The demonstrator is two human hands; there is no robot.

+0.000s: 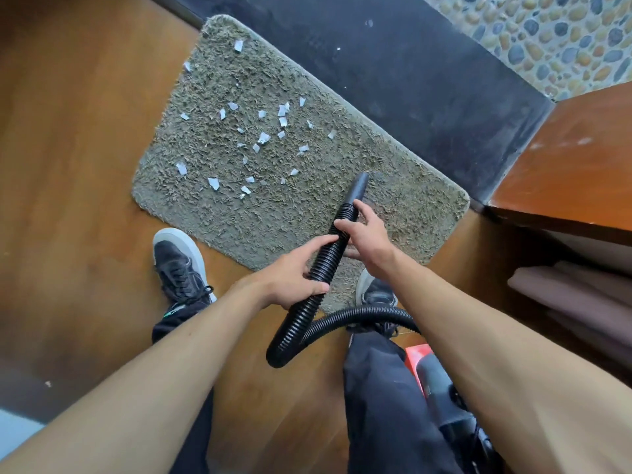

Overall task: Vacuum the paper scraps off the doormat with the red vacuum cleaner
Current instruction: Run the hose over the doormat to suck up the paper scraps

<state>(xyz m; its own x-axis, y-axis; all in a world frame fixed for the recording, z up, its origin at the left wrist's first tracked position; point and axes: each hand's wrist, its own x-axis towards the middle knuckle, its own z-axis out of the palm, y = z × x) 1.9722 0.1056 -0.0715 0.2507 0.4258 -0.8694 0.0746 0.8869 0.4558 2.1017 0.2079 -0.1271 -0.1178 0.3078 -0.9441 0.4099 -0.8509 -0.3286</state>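
**Wood floor (85,165), doormat (393,206) lying angled across it: hose handling**

Both hands are gripping the black ribbed hose (325,254). The left hand (290,278) is wrapping it lower down, and the right hand (367,241) is curling round it just behind the smooth nozzle (357,188). The nozzle tip is sitting over a bare patch at the mat's right end. Paper scraps (263,136) are lying apart from it, over the middle and left.

The hose is looking light and bendy, so the best steering grip is close behind the nozzle. The scraps are looking featherlight, and the shaggy pile may be snagging them.

The red vacuum cleaner (419,359) is sitting on the floor behind the right leg, mostly hidden.

Open floor is lying to the left. A dark sill (410,80) is bordering the mat's far edge and a wooden cabinet (581,159) is crowding the right. The right shoe (374,292) is standing on the near edge.
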